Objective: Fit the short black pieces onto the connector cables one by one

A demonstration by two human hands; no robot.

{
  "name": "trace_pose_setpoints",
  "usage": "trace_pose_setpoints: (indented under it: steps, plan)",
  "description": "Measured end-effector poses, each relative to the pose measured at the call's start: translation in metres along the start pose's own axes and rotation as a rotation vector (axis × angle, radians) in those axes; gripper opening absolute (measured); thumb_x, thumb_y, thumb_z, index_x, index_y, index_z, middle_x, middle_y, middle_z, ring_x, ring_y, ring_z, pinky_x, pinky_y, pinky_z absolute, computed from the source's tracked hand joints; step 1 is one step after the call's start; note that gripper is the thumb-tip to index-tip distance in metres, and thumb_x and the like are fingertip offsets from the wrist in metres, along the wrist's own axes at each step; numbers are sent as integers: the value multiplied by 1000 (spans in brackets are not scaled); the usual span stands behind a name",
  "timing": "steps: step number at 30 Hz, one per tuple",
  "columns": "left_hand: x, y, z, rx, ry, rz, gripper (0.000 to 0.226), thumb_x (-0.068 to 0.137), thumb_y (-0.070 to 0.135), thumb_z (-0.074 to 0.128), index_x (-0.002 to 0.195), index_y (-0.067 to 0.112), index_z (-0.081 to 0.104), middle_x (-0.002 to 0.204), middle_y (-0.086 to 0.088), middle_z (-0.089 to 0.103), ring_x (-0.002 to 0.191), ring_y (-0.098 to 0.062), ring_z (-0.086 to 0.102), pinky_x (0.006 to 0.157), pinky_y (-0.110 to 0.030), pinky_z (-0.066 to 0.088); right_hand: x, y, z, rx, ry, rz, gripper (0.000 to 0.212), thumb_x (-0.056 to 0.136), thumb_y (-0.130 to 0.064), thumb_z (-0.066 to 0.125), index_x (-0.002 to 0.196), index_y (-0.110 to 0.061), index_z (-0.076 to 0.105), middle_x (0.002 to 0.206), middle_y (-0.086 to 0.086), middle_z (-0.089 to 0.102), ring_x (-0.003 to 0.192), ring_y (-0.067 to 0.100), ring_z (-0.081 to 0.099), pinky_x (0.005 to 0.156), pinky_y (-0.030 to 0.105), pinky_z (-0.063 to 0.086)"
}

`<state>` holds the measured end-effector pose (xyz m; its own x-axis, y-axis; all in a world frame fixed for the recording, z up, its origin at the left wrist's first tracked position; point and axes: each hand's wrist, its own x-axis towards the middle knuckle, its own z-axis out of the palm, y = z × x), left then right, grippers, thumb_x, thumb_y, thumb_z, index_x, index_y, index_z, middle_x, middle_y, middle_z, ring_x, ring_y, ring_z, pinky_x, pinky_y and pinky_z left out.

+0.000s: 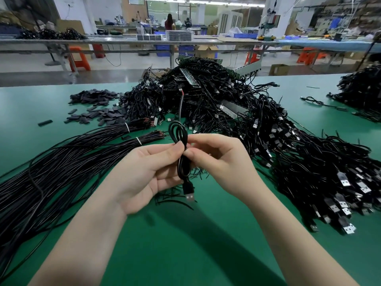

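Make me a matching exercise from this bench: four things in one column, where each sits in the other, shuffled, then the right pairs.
Things
1. coiled cable
2. short black pieces
3. tied wire bundles
4. USB plug

Places
A. heaped on the green table, far left
B. hanging below the hands
C. pinched between left hand and right hand
D. lying along the table, left of the hands

Pairs: 1-C, 2-A, 3-D, 4-B
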<state>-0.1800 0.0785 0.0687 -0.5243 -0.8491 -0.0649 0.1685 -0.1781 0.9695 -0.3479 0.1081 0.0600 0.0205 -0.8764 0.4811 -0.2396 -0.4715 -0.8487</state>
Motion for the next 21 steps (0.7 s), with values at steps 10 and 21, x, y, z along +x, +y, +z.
trace_pose_setpoints:
  steps: [10,21]
  plan:
    - [2,-12,4,441,12,68,28,77,51,54,93,42,76,95,8,76,86,2,68,73,-16,55,-3,8,-16,-179,-226,92,21,90,-13,67,110,-17,72,94,3,73,79,11,62,75,21,52]
    - [-2,-22,28,406,55,72,22,98,33,52,116,37,65,109,22,71,104,3,65,96,-28,49,-15,-7,-156,-1280,694,128,24,94,-26,55,114,-18,66,93,8,66,82,32,59,65,33,41]
